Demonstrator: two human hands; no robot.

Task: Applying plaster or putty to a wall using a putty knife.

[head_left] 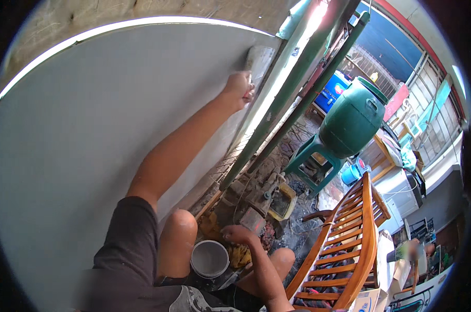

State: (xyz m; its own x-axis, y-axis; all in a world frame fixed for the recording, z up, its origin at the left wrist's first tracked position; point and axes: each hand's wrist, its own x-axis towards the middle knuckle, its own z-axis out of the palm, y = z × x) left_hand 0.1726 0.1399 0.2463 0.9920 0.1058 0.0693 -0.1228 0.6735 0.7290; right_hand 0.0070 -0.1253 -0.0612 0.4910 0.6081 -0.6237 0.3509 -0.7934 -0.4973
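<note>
My left hand [239, 89] is raised at the grey wall panel [74, 130], closed round the handle of a wide, flat scraper [261, 58], whose pale blade lies against the panel near its upper right edge. My right hand [235, 234] is low between my knees, fingers curled; what, if anything, it holds is too small to make out. Just below it stands a round bucket [210, 255] with grey contents, beside yellow cloth or debris [240, 256].
Green posts [277, 112] run along the panel's right. Beyond are a green barrel [352, 117] on a plastic stool [313, 145], a basin [282, 203], a blue bucket [352, 174] and clutter. A wooden slatted bench [339, 260] flanks me on the right. A person [404, 252] is at far right.
</note>
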